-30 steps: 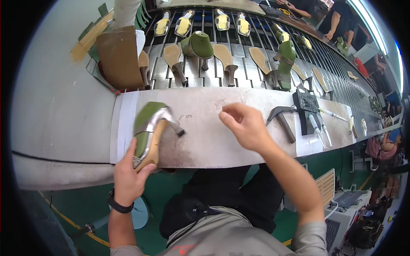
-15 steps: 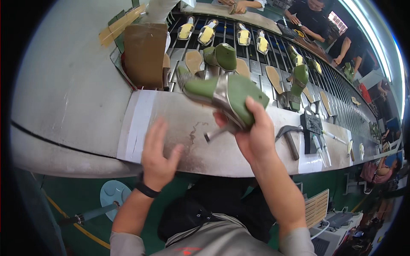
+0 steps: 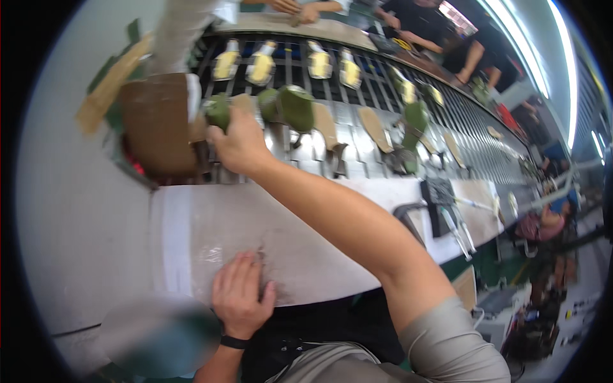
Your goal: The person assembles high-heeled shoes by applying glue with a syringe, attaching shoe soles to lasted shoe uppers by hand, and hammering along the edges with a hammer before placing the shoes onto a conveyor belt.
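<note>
My right hand reaches across to the slatted conveyor at the far left. It grips a shoe on a green last, mostly hidden by the hand. A tan sole lies just behind the fingers. My left hand rests flat near the bench's front edge, fingers stretched out and holding nothing. Right of my right hand, another shoe on a green last lies among tan soles. Further right is a third green last.
A hammer lies by a black holder and white-handled tools. A brown cardboard sheet stands left of the conveyor. Yellow-padded shoe pieces line its far side, where other people work. A round stool is blurred, lower left.
My right hand has carried the shoe on its green last from above the bench to the conveyor's far left. My left hand has lowered onto the bench. The view has shifted.
</note>
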